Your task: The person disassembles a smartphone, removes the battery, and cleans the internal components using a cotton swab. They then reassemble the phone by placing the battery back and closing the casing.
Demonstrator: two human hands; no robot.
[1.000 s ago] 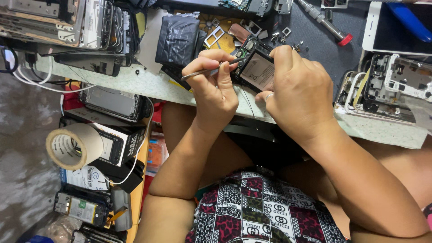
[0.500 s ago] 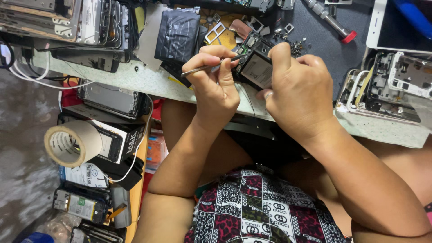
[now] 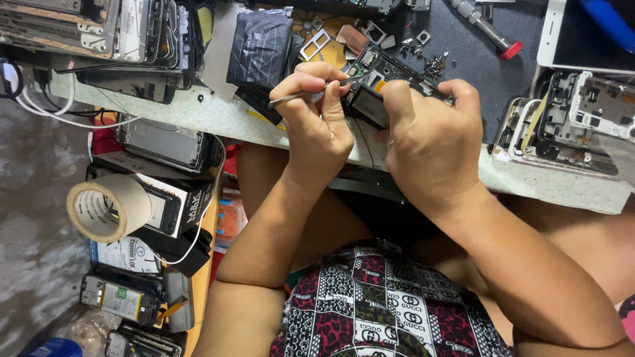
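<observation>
At the far left, a stack of stripped phone frames [image 3: 99, 26] lies on the desk [image 3: 218, 116], with white cables [image 3: 53, 112] hanging off its edge. Below the desk edge, near the left, a roll of tan tape [image 3: 106, 206] rests on a pile of boxes and old handsets.

Toward the middle, a dark flat battery pack [image 3: 261, 49] sits on the desk just left of the work. The left hand [image 3: 316, 125] is closed narrowly around a pair of metal tweezers [image 3: 297, 97], thumb and forefinger pinching them, the tips pointing right into the opened phone [image 3: 370, 99]. That phone is held just above the desk's near edge, tilted up, its back off and its circuit board and a small orange part exposed.

The right hand [image 3: 430, 142] is wrapped firmly around the phone's right side, fingers over the far edge, steadying it.

Judging by the bare board, the loose screws [image 3: 433, 66] and small metal shields [image 3: 317, 43] scattered on the dark mat [image 3: 476, 73], the disassembly looks well advanced, while the fine work inside appears unfinished. Farther right lie a red-tipped screwdriver [image 3: 486, 30] and another gutted phone body [image 3: 569, 125].
</observation>
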